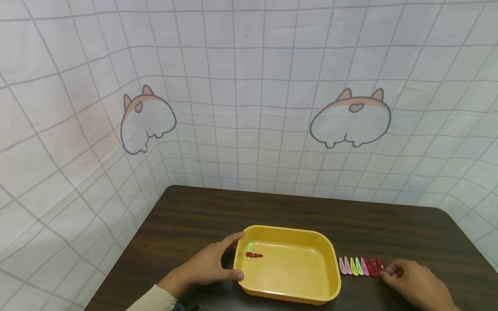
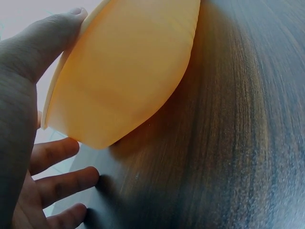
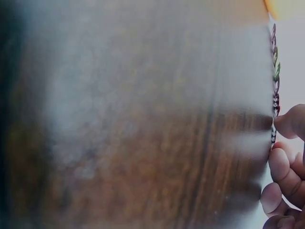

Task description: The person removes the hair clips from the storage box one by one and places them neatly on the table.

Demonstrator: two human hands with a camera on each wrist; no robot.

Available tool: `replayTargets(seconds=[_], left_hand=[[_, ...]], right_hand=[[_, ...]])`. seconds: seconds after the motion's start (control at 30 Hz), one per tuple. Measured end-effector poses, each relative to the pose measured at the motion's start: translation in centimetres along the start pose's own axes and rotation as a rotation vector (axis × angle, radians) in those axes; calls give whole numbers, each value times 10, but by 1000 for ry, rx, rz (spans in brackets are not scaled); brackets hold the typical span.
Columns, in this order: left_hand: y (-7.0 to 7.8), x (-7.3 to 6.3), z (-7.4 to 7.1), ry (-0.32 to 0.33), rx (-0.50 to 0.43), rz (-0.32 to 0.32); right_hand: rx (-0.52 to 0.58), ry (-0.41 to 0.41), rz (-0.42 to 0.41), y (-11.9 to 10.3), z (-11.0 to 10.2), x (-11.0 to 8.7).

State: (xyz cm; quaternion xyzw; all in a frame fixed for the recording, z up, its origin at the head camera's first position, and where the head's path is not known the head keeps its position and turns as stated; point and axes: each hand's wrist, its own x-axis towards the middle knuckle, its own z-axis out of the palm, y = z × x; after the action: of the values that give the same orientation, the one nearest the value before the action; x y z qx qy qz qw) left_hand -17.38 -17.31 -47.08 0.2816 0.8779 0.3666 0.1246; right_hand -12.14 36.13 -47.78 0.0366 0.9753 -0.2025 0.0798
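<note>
In the head view, my left hand [image 1: 208, 262] holds the left end of a yellow plastic tray [image 1: 335, 265], thumb on the rim and index finger at its back corner. The left wrist view shows the tray's outer wall [image 2: 128, 71] with the other fingers spread beside it. Inside the tray, a red hair clip [image 1: 254, 255] lies across a light green hair clip [image 1: 250, 247]. My right hand [image 1: 418, 283] pinches the red hair clip [image 1: 380, 263] at the right end of a row. In the right wrist view, thumb and index finger stand on either side of that clip.
Right of the tray, the row of hair clips runs from pink [image 1: 342, 265] through yellow [image 1: 353, 266], green [image 1: 359, 266] and magenta [image 1: 364, 266] to red [image 1: 373, 267]. Everything rests on a dark wooden table [image 1: 272, 207]. A white gridded cloth [image 1: 249, 108] hangs behind and at the sides.
</note>
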Motion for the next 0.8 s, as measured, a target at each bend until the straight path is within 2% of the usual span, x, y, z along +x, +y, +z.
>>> replayTargets(seconds=[0.23,0.47,0.8], left_hand=[[0,0,0,-4,-3,13],[1,0,0,-4,-3,12],[1,0,0,-5,-5,3]], right_hand=[[-2,24,-24,-2,-5,-2],[18,65,-62,-17,-19,-5],[1,144,-207,-49,-33,-1]])
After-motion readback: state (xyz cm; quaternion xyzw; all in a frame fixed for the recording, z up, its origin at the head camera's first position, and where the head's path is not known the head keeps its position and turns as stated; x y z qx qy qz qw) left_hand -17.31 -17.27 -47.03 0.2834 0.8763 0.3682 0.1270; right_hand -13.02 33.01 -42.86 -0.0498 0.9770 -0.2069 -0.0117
